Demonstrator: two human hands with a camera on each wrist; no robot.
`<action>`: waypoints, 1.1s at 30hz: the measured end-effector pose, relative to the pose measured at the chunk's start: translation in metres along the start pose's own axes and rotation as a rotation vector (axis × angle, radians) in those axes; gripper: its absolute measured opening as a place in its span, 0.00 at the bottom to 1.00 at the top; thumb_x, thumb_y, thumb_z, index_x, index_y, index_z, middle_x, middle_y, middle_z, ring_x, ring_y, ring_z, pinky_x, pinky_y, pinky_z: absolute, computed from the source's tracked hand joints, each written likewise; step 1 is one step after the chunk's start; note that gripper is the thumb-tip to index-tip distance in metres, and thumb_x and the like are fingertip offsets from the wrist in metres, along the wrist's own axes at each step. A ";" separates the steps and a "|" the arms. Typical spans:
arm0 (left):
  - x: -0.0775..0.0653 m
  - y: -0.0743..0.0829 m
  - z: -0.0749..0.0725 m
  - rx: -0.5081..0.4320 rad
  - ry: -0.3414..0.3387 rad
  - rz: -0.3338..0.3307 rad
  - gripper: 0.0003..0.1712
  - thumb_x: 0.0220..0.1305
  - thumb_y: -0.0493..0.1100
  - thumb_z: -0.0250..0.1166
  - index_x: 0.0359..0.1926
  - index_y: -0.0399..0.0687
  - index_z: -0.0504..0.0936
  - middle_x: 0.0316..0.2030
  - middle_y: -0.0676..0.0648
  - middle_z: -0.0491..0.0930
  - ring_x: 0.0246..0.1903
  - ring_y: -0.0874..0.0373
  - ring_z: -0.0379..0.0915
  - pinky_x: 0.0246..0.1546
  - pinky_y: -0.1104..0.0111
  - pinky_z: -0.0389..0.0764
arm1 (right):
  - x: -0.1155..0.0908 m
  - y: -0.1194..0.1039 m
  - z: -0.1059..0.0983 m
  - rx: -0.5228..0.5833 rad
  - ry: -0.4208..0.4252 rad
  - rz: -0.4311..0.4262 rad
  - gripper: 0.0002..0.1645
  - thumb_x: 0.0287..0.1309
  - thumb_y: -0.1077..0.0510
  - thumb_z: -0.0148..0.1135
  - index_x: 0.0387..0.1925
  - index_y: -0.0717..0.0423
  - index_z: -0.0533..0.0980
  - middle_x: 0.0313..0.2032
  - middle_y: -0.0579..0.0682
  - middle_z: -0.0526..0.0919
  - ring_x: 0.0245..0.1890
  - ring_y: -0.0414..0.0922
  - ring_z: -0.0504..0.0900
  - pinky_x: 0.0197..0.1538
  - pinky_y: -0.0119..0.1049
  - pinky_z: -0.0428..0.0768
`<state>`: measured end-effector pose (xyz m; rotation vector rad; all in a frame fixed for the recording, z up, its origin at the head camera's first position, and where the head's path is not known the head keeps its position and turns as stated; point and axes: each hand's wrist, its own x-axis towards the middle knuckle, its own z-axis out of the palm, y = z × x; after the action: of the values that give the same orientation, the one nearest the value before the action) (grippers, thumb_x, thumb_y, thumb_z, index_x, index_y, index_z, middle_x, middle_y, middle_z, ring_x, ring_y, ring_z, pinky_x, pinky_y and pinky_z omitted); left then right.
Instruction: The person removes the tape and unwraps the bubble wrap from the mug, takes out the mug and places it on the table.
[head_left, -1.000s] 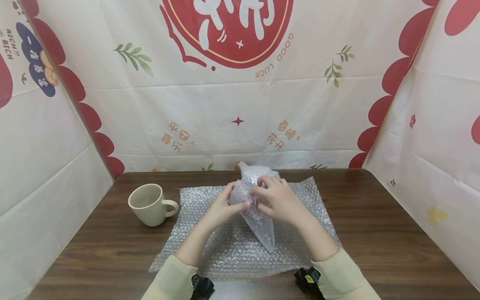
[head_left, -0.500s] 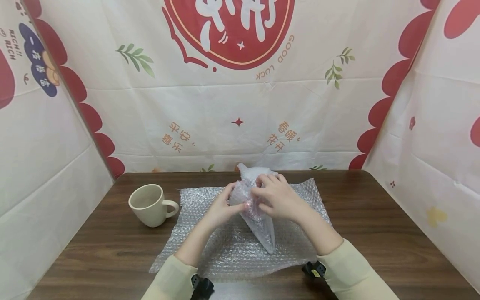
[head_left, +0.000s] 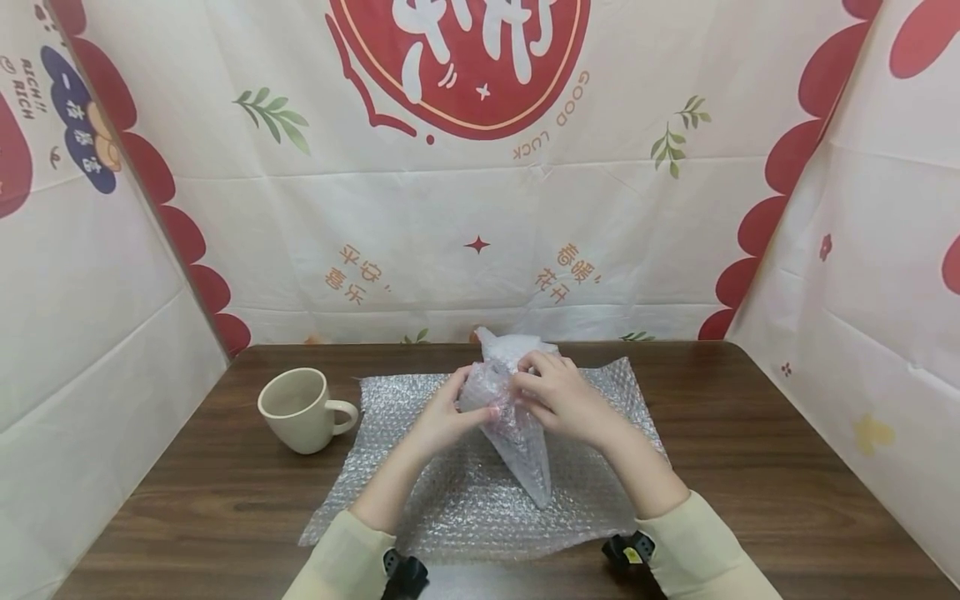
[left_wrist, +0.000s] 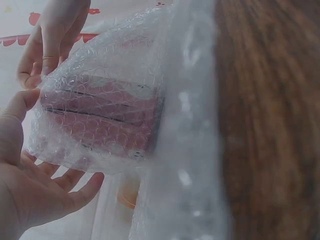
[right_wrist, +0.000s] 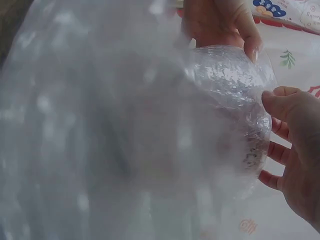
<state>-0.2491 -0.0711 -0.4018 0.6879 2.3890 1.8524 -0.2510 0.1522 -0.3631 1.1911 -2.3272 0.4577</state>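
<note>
A bundle of bubble wrap (head_left: 517, 446) stands over the middle of a flat bubble-wrap sheet (head_left: 465, 508), its lower end tapering toward the person. Through the wrap, a pink item (left_wrist: 105, 122) with dark lines and pale printed patches shows in the left wrist view; its kind stays unclear. My left hand (head_left: 444, 417) holds the bundle's left side, thumb in front and fingers behind. Opposite it, the right hand (head_left: 570, 400) pinches the wrap near the top right with thumb and fingertips. In the right wrist view, blurred plastic (right_wrist: 100, 125) covers much of the bundle.
A cream mug (head_left: 303, 417) stands left of the sheet, its handle pointing right. The dark wooden table (head_left: 780, 467) extends around them. A printed cloth backdrop (head_left: 480, 208) rises behind the table's far edge and along both sides.
The right fingers have shifted slightly along the wrap, and the right forearm has swung a little outward. The left hand keeps its hold; the bundle stays almost in place.
</note>
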 end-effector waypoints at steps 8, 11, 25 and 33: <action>-0.009 0.024 -0.001 0.014 -0.022 0.011 0.37 0.60 0.38 0.67 0.67 0.41 0.62 0.57 0.41 0.72 0.51 0.46 0.72 0.45 0.58 0.78 | -0.005 0.005 0.003 0.240 0.093 0.043 0.09 0.56 0.64 0.64 0.34 0.49 0.74 0.41 0.44 0.73 0.40 0.44 0.72 0.46 0.47 0.70; -0.006 0.013 -0.002 0.011 -0.013 0.014 0.37 0.59 0.42 0.69 0.67 0.47 0.63 0.57 0.45 0.72 0.52 0.48 0.71 0.46 0.57 0.78 | -0.006 0.006 0.004 0.254 0.099 0.043 0.09 0.57 0.64 0.64 0.35 0.49 0.73 0.41 0.43 0.73 0.39 0.42 0.72 0.44 0.46 0.70; -0.002 0.001 -0.001 -0.001 -0.015 0.035 0.40 0.58 0.43 0.70 0.69 0.51 0.61 0.58 0.45 0.71 0.52 0.48 0.72 0.46 0.57 0.78 | -0.011 0.006 0.008 0.280 0.199 -0.003 0.24 0.51 0.69 0.67 0.50 0.56 0.71 0.47 0.50 0.73 0.42 0.48 0.76 0.47 0.44 0.77; 0.000 -0.001 -0.001 -0.031 -0.020 0.049 0.41 0.58 0.40 0.70 0.69 0.52 0.61 0.58 0.43 0.70 0.50 0.49 0.73 0.43 0.59 0.79 | -0.015 0.005 0.006 0.326 0.249 0.019 0.40 0.45 0.76 0.68 0.60 0.58 0.64 0.49 0.57 0.73 0.40 0.49 0.74 0.46 0.42 0.77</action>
<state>-0.2494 -0.0721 -0.4021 0.7651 2.3471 1.8869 -0.2489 0.1623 -0.3768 1.1774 -2.1033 0.9637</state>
